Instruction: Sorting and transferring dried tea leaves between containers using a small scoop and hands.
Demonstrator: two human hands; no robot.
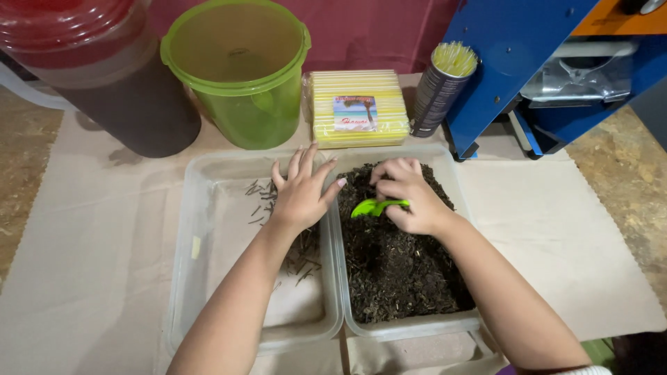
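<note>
— Two hands: what is gripped?
— A smooth green plastic scoop is pinched by the right hand over coarse dark leaves. The left hand is spread flat, holding nothing, on the clear tub.

A flat pack of yellow straws lies at upper centre of the frame, just behind the two clear tubs. It is rectangular, wrapped in clear film, its pale yellow sticks running side to side. A small rectangular label sits in the middle of its top, showing a picture in blue, white and pink with a dark tree shape. Just right of the pack, touching or nearly so, stands a dark tube, a tilted cylinder with fine pale print down its side and yellow straw ends filling its open top.
</note>
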